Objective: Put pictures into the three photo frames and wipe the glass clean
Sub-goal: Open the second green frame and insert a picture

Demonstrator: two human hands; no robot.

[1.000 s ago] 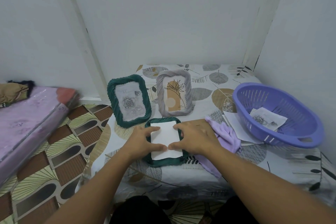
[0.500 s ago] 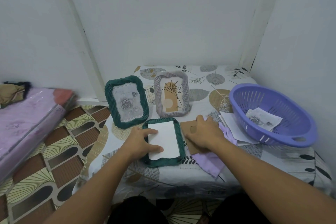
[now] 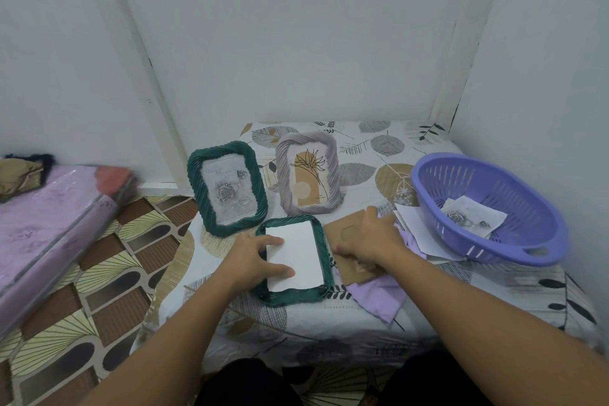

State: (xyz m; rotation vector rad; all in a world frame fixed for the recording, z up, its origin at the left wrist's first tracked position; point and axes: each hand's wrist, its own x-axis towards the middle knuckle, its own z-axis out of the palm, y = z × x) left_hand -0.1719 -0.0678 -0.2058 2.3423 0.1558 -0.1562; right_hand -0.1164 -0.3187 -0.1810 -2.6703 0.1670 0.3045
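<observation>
While the left hand (image 3: 251,257) presses flat on the face-down green frame (image 3: 324,260) — long axis pointing away — right hand (image 3: 369,241) grips the brown backing board (image 3: 342,231)

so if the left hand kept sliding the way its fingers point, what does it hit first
The left hand points right across the white paper, so it would likely meet the frame's green right rim first, then the brown backing board under the right hand.

A leaf-print worktop (image 3: 379,148) carries two standing frames (image 3: 227,188), a face-down green frame (image 3: 324,260), brown backing board (image 3: 346,231), lilac cloth (image 3: 382,297), papers (image 3: 415,224) and a purple basket (image 3: 487,208).
</observation>
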